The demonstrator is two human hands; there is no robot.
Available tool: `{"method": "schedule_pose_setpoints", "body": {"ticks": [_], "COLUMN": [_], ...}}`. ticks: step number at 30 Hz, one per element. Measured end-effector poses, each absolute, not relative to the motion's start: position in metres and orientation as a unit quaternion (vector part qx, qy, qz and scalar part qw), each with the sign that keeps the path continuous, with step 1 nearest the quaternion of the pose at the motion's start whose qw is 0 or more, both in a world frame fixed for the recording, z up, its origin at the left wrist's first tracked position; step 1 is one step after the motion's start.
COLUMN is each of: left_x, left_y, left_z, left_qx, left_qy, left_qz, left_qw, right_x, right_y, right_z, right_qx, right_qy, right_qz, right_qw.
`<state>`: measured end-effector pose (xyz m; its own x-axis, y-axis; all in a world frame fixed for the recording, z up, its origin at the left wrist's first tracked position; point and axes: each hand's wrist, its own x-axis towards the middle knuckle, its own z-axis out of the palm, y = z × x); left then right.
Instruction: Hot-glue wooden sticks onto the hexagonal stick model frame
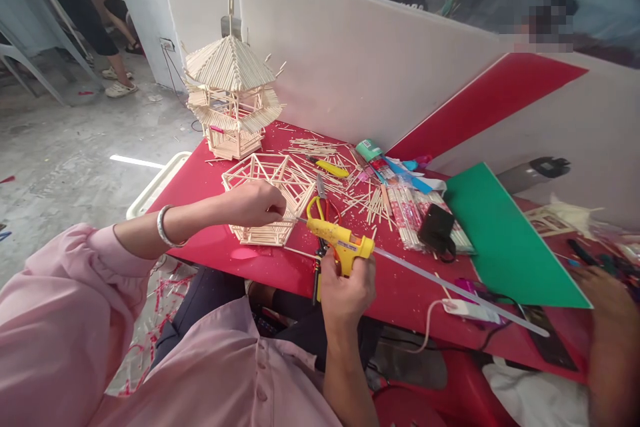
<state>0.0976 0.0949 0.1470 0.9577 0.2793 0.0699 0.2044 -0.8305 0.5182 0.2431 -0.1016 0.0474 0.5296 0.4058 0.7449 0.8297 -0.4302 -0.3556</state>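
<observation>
My right hand [349, 283] is wrapped round the handle of a yellow hot glue gun [343, 240], its nozzle pointing left. A long translucent glue stick [460, 290] runs out of its back to the right. Right at the nozzle, my left hand [257, 203] is closed in a pinch; what its fingers hold is too small to make out. Under that hand lies an open frame of wooden sticks [265, 235], partly hidden by it. Scissors with yellow handles [314, 207] lie just behind the gun, and black-handled pliers [317, 273] stick out beside my right hand.
A pagoda model of sticks [233, 73] stands at the back left of the red table [200, 213]. Loose sticks [370, 203], a yellow cutter [331, 168], stick packs [407, 213] and a green board [500, 240] lie rightward. Another person's hand [607, 297] is at far right.
</observation>
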Motion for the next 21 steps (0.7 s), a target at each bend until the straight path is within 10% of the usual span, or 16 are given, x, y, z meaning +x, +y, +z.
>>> {"method": "schedule_pose_setpoints", "body": {"ticks": [21], "left_x": [0.1033], "left_y": [0.0905], "left_z": [0.1466], "left_qx": [0.956], "left_qy": [0.157], "left_qz": [0.069], "left_qw": [0.239], "right_x": [0.2451], "right_y": [-0.0938], "right_z": [0.0510], "right_qx": [-0.802], "right_qy": [-0.373], "right_qz": [-0.251], "right_qw": [0.393]}}
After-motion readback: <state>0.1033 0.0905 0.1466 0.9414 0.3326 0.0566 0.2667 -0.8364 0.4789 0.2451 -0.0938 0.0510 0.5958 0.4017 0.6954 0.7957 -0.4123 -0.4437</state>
